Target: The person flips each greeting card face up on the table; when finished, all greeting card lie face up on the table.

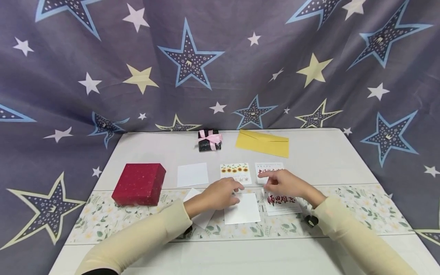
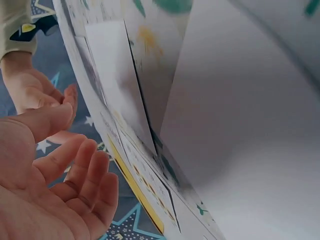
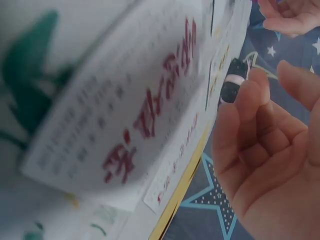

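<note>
Hovering, each grip apart, left hand (image 1: 221,194) and right hand (image 1: 287,182) overhang cards (image 1: 243,214); the red box (image 1: 135,182) sits closed.

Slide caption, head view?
Left hand and right hand over cards, with red box, ribboned black package and yellow envelope.

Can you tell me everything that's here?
Box: one, red, left
Gift: one, black, pink ribbon, back middle
Envelope: one, yellow, right of gift
Blank cards: three, white, left to middle
Sunflower card: one, white, yellow, middle
Red-lettered cards: two, white, right of middle
Table: one, white, flowery, underneath
Starry cloth: one, purplish, behind
Sleeves: two, cream, front
Dark pieces: at least two, black, by sleeves
Left hand: one, bare, over cards
Right hand: one, bare, over cards
</note>
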Tool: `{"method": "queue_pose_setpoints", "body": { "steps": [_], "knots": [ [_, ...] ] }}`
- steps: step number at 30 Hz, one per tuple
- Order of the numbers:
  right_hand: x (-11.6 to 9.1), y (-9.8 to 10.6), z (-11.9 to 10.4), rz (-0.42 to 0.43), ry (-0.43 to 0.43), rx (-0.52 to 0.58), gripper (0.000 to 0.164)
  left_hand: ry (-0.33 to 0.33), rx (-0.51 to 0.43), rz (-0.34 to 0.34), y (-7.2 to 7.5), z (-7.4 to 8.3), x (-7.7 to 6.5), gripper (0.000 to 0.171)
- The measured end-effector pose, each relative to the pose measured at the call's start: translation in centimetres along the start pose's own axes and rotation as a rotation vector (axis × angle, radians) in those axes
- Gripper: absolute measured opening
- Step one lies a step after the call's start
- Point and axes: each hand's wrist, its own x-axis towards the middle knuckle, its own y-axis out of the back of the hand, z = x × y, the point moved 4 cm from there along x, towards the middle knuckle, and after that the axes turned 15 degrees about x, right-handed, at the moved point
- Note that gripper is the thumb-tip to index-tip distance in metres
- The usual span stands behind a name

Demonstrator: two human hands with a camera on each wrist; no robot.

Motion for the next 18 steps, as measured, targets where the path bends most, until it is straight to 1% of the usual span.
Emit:
{"method": "queue_pose_setpoints", "body": {
  "steps": [3,7,11,18],
  "knots": [
    [-0.2,-0.8,-0.1,-0.032,0.023,-0.006,0.046,0.008,-0.005,-0.012,-0.1,0.1,-0.8,0.04],
    [-0.2,-2.0,-0.3,-0.068,0.025,-0.008,0.045,0.009,-0.004,-0.039,-0.6,0.2,-1.9,0.041],
    [-0.2,-2.9,-0.4,-0.092,0.02,-0.001,0.045,-0.003,0.018,-0.059,-1.3,0.2,-2.9,0.04],
    [-0.2,-3.7,0.0,-0.109,-0.013,0.008,0.043,-0.039,0.066,-0.051,-2.3,0.5,-4.0,0.039]
  ]
}}
